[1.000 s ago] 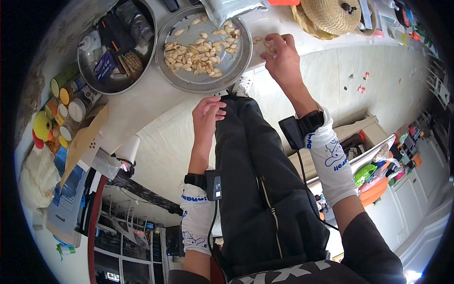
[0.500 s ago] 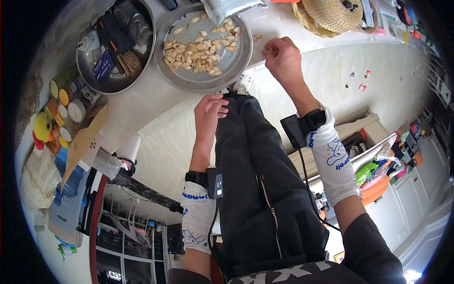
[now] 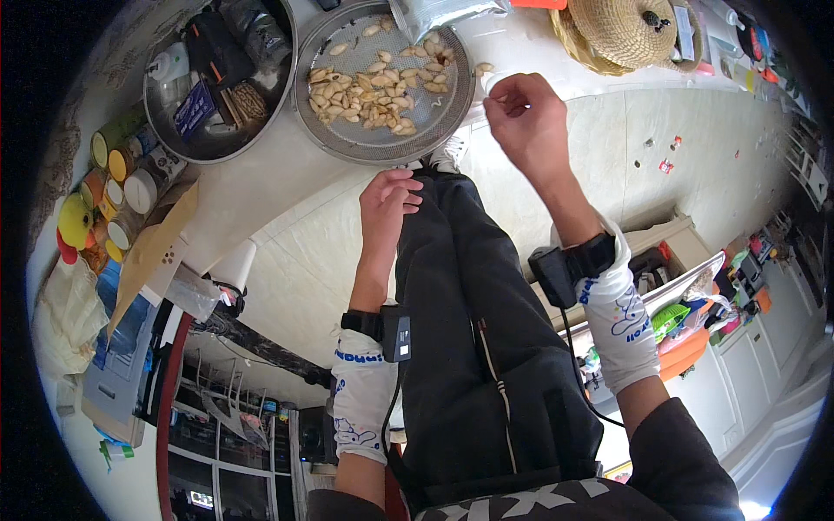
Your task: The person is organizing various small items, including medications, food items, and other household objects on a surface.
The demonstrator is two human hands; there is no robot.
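Observation:
A round metal mesh tray lies on the pale table and holds a scatter of pale tan oval seeds. Just right of its rim is my right hand, its fingers curled together in a pinch. Something small and white shows at the fingertips; its kind is unclear. One or two loose seeds rest on the table beyond that hand. My left hand hovers below the tray's near rim, over my legs, with fingers loosely bent, apart and holding nothing.
A deep metal basin with a bottle and dark packets stands left of the tray. A silver bag overlaps the tray's far edge. A woven straw hat sits at the far right. Several jars line the left side.
My right hand has shifted slightly right and nearer, and a small white thing now shows at its fingertips. The left hand stays almost still. The view has shifted slightly.

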